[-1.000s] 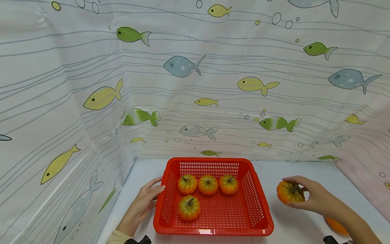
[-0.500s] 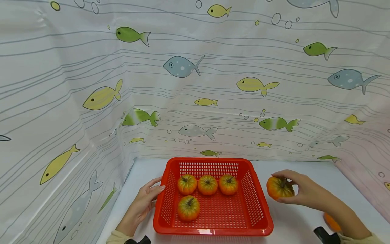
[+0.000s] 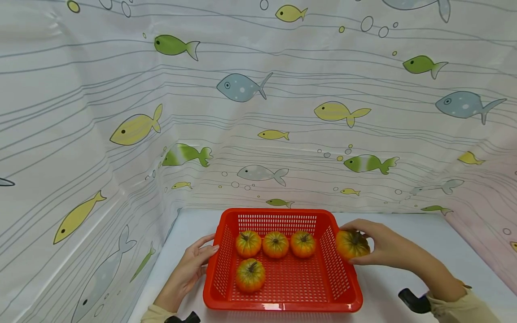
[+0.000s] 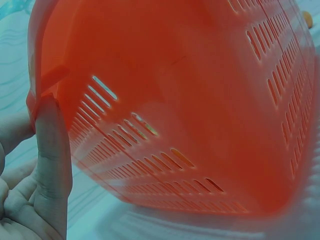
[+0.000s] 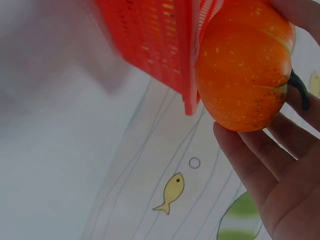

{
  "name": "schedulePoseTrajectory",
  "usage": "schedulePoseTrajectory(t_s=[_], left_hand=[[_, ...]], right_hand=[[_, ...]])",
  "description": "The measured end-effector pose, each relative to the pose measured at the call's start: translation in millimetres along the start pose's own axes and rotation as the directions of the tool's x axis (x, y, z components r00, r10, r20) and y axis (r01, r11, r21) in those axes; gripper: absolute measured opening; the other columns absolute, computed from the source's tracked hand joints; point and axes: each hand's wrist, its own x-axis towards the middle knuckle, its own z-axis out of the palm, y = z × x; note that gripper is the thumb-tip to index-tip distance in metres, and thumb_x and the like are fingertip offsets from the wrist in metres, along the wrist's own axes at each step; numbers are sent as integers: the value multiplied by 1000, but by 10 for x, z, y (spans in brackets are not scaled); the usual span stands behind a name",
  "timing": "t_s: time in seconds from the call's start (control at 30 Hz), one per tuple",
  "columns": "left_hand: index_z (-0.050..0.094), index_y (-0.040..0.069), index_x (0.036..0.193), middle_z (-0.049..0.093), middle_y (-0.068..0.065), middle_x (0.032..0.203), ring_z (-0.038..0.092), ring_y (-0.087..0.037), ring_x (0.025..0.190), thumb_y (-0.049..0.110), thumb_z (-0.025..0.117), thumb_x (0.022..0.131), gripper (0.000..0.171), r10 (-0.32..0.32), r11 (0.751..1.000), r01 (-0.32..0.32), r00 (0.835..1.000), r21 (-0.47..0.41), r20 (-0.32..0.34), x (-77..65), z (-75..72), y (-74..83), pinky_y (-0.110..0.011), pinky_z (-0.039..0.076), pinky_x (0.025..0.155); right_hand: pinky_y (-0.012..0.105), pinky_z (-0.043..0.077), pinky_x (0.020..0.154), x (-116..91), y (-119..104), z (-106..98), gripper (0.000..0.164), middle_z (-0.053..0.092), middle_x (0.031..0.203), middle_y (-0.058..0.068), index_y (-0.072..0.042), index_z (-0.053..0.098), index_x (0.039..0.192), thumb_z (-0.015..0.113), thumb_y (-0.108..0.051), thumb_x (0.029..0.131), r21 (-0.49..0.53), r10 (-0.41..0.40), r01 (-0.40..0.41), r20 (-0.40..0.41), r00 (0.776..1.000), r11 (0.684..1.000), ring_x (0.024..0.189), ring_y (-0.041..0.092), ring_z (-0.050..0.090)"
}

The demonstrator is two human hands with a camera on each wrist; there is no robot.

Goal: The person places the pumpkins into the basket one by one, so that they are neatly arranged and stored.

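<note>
A red plastic basket (image 3: pixel 282 306) with slotted walls stands on the white table. My left hand (image 3: pixel 189 268) holds its left rim, and in the left wrist view the thumb and fingers pinch the rim (image 4: pixel 36 65). Several small orange-green pumpkins lie inside: three in a back row, including the middle pumpkin (image 3: pixel 276 245), and a front-left pumpkin (image 3: pixel 250 276). Above the basket's right rim, my right hand (image 3: pixel 381 246) grips another pumpkin (image 3: pixel 349 245) between thumb and fingers. In the right wrist view this pumpkin (image 5: pixel 245 65) is close beside the rim, its dark stem towards the palm.
A further pumpkin (image 3: pixel 464 284) lies to the right on the white table (image 3: pixel 397 291), almost wholly hidden by my right forearm. Behind and at the sides hangs a white curtain (image 3: pixel 242 148) printed with fish.
My right hand has carried its pumpkin leftward and slightly up, from beside the basket to over its right rim. The left hand, the basket and the pumpkins inside have stayed put.
</note>
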Motion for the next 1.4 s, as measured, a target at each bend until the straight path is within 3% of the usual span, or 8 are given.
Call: schedulePoseTrajectory(t_s=[0.5, 0.8, 1.03, 1.4], left_hand=[[29, 6, 160, 75, 2, 113, 76, -12, 97, 23, 62, 104, 67, -1, 1000, 1, 1000, -7, -12, 6, -2, -6, -30, 64, 81], [29, 7, 159, 76, 3, 111, 76, -12, 95, 23, 62, 104, 66, -5, 1000, 5, 1000, -9, -9, 22, -8, -20, -31, 64, 81], [30, 7, 159, 75, 2, 112, 76, -12, 95, 25, 63, 104, 67, -15, 1000, 15, 1000, -6, -24, 16, -7, -14, -30, 64, 81], [29, 7, 160, 75, 3, 111, 76, -11, 95, 23, 62, 104, 67, -5, 1000, 5, 1000, -17, -2, 19, -15, -17, -30, 64, 81]], right_hand=[[22, 58, 86, 293, -257, 149, 61, 65, 129, -9, -24, 63, 131, 90, -39, 78, 35, -33, 29, 128, 991, 999, 110, 11, 61], [37, 61, 96, 437, -378, 262, 63, 64, 131, -12, -26, 64, 132, 91, -39, 77, -2, -61, 62, 183, 981, 998, 120, 16, 61], [37, 58, 101, 560, -514, 356, 64, 63, 137, -12, -33, 62, 135, 90, -37, 78, -8, -96, 100, 221, 971, 995, 124, 14, 60], [44, 56, 106, 753, -694, 511, 62, 65, 136, -11, -25, 65, 134, 90, -36, 78, -92, -131, 164, 289, 948, 982, 129, 16, 59]])
